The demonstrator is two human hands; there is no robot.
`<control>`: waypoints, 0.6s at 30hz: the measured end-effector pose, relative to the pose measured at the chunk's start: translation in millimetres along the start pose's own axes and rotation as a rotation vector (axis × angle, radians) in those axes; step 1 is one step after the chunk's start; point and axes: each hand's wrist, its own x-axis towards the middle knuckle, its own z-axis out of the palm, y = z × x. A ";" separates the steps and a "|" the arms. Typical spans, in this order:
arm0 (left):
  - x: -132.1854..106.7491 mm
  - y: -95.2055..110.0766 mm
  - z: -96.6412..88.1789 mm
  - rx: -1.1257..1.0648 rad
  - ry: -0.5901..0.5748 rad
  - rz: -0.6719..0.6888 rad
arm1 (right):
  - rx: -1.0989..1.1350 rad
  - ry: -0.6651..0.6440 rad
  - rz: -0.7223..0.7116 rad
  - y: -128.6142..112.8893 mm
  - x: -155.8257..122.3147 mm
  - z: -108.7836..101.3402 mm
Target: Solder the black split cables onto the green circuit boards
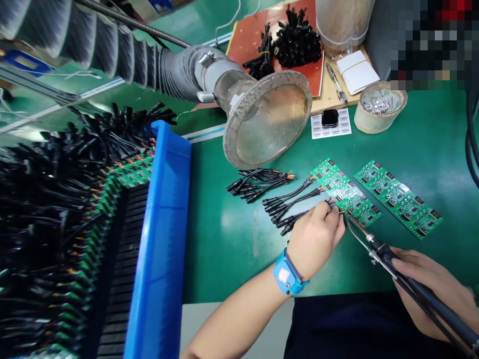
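Soldering iron (383, 252) and pinched cable (295, 219) at the edge of a circuit board panel (346, 192)

Left hand (318, 232): fingertips pressed together, seemingly pinching the cable's wire ends just beside the panel's near end, probably to keep them steady on their pads. Exact grip is hidden behind the fingers. Right hand (430, 286): wrapped around the iron's handle, tip slanting in from the other side, likely so the two hands don't cross. Contact at the tip: can't tell.

The panel lies flat on the green table (224, 269), slanted, its cable side facing the left hand. Attached cables (288, 197) fan out leftward, presumably to leave the tip side free. Loose cables (258, 184) sit just beyond, wire ends toward the panel, handy for picking up. A second panel (398, 199) lies to the right, parallel, no cables on it.

Around: fume hood (267, 119) hangs past the loose cables, mouth tilted toward the work, likely for smoke. Blue bin (160, 224) at left, packed with wired boards. Tape roll (377, 112) with silvery bits and bundled cables (297, 42) at the back.

In the way: mainly the left hand, covering the nearest cables; hood blocks the view behind it.
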 end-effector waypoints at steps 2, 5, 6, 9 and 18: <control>-0.1 0.4 0.4 0.014 0.001 -0.002 | 0.000 -0.018 -0.001 1.7 0.5 0.7; 0.3 0.8 0.9 0.032 0.012 0.000 | 0.007 -0.038 -0.003 1.6 2.1 1.3; 0.4 1.0 1.1 0.038 0.018 0.002 | 0.007 -0.035 -0.001 0.9 3.0 1.1; 0.5 1.6 2.1 0.059 0.034 0.001 | 0.016 -0.015 0.007 -2.0 5.9 -0.4; 1.0 2.1 2.2 0.055 0.049 0.000 | 0.040 0.025 0.166 -5.4 8.1 -3.1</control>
